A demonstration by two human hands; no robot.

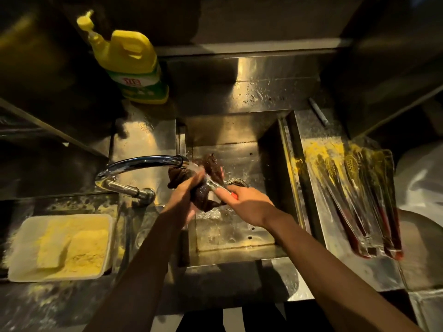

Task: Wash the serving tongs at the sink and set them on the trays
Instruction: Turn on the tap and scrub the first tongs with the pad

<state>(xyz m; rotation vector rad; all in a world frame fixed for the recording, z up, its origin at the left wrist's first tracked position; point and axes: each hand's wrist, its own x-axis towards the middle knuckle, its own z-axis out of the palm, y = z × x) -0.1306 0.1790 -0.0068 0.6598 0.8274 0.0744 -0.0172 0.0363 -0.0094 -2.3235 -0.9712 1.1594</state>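
1. At centre frame, I am holding a pair of steel serving tongs with a red handle (215, 185) over the stainless steel sink (239, 243), under water running from the curved chrome tap (143, 162).
2. My right hand (249, 204) is gripping the red handle end, fingers curled tight around it. My left hand (185, 191) is clutching a dark brown wet cloth (211, 164), bunching it round the metal arms.
3. The tongs are likely handling as light, stiff and springy, and slick under water. The red-coated handle is looking like the surest place to hold.
4. At right of frame, more red-handled tongs dusted with yellow powder (359, 200) are lying side by side on the wet steel counter (335, 264), just beside the sink.
5. The cloth is hiding the scoop ends of the held tongs. Motion blur and dim light are smearing my fingers, and I cannot tell whether the pile at right is sitting on a tray.
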